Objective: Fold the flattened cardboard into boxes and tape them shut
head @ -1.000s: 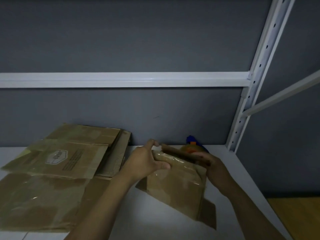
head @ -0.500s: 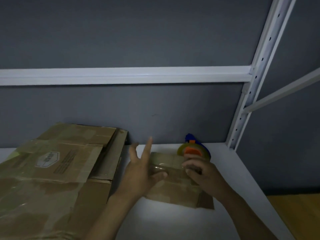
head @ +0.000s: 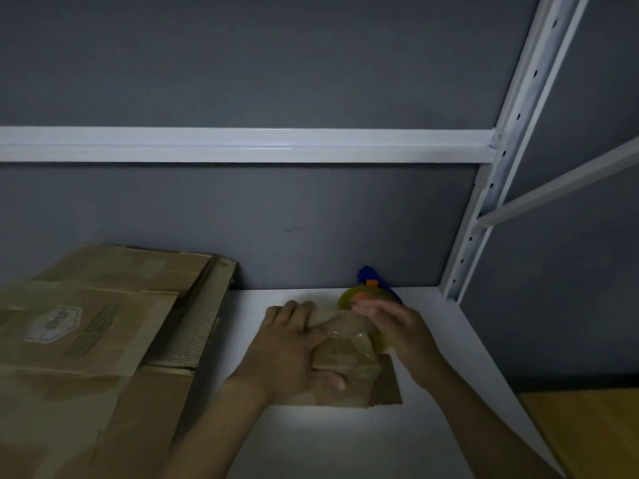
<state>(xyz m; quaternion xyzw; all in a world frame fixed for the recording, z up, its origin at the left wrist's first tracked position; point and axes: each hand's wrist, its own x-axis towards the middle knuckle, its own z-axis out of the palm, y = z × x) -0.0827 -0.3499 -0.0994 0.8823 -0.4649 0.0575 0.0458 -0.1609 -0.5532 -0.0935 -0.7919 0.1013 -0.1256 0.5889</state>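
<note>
On the shelf (head: 345,444), the left hand (head: 294,354) lies flat, fingers spread, on the small cardboard (head: 349,361), likely pinning it for taping. The blurred right hand (head: 397,326) is at the tape (head: 363,292) just behind; I cannot tell whether it grips. A flat stack (head: 86,323) waits to the left.

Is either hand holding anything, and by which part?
The left hand presses flat on the small cardboard piece, gripping nothing. The right hand is blurred beside the tape dispenser; cannot tell.
</note>
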